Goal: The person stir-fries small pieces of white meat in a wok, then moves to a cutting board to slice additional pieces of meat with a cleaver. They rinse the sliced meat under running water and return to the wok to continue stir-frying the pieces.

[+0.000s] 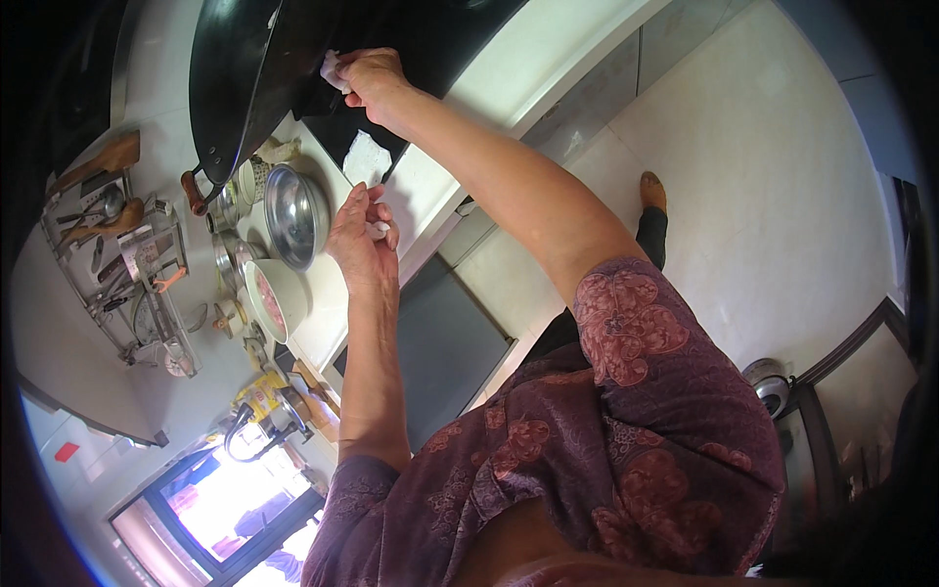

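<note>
My right hand (375, 79) pinches a crumpled whitish wad (334, 71), perhaps tissue or thin plastic, over the black cooktop (447, 40). Beside it rises the dark side of a large wok (242, 81) with a wooden handle (193, 192). Lower down, my left hand (364, 238) is turned partly palm up, its fingers curled around a small white piece (378, 230) whose material I cannot tell. Just past those fingertips, a flat white sheet (367, 158) with ragged edges lies on the cooktop's corner.
A steel bowl (295, 219) and a white bowl of pinkish food (282, 301) stand on the counter (323, 293) by my left hand. Utensils and knives hang on a wall rack (139, 257). A yellow package (260, 396) sits near the window (231, 506).
</note>
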Action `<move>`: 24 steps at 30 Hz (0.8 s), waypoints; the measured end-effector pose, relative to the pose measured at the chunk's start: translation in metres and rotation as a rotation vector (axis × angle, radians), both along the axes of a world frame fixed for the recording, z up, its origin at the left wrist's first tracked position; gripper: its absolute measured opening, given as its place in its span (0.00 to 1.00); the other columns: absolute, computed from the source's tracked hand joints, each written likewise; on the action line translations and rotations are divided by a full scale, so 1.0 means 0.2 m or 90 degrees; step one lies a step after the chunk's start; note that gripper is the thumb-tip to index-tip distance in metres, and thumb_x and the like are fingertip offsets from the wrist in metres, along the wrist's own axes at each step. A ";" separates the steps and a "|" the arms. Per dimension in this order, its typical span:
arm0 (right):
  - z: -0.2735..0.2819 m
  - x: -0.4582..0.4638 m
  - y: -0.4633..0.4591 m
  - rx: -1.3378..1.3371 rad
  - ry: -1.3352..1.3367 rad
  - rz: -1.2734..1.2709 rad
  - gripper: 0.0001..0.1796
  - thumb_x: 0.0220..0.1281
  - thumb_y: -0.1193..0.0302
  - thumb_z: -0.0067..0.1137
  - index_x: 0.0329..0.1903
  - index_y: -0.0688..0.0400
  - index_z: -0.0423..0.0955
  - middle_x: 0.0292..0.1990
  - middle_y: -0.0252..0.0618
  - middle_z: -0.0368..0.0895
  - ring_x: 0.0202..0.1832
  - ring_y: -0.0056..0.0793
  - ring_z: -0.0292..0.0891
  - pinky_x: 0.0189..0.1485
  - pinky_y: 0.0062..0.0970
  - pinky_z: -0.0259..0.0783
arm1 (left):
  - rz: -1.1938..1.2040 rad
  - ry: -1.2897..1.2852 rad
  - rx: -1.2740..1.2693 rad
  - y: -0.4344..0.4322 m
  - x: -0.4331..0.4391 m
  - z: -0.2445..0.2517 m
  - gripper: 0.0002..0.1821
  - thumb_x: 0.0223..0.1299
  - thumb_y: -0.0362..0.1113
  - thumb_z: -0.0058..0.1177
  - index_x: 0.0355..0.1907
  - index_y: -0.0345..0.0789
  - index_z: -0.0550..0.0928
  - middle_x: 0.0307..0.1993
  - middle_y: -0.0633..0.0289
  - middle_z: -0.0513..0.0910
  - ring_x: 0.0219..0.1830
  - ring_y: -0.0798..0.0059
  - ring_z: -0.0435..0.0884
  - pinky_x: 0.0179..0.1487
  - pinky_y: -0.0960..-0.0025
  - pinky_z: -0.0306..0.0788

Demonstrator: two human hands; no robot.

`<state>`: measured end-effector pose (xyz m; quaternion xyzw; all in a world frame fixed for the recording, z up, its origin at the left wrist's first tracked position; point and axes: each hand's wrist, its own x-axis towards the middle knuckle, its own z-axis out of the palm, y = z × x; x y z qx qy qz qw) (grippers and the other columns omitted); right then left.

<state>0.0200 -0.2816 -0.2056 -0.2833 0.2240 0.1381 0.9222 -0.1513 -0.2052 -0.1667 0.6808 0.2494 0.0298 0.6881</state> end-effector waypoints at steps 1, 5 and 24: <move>0.00 0.00 0.00 0.009 -0.001 -0.003 0.06 0.53 0.78 0.54 0.35 0.61 0.77 0.31 0.41 0.78 0.24 0.26 0.70 0.20 0.23 0.66 | 0.003 0.001 -0.006 0.00 0.00 0.00 0.15 0.60 0.31 0.46 0.46 0.24 0.69 0.36 0.50 0.77 0.24 0.75 0.72 0.14 0.79 0.60; -0.01 0.01 0.01 0.015 -0.009 -0.006 0.07 0.53 0.77 0.55 0.36 0.60 0.77 0.31 0.40 0.78 0.26 0.26 0.71 0.21 0.23 0.66 | 0.015 0.004 -0.015 0.00 -0.01 0.00 0.14 0.61 0.31 0.46 0.46 0.24 0.70 0.35 0.51 0.77 0.23 0.76 0.71 0.13 0.79 0.58; 0.00 -0.52 -0.17 0.295 -0.202 0.068 0.14 0.59 0.72 0.51 0.48 0.63 0.72 0.38 0.36 0.76 0.33 0.21 0.67 0.34 0.22 0.64 | -0.020 -0.050 -0.035 -0.14 0.07 0.08 0.24 0.55 0.28 0.55 0.53 0.24 0.67 0.33 0.54 0.79 0.22 0.81 0.73 0.14 0.83 0.57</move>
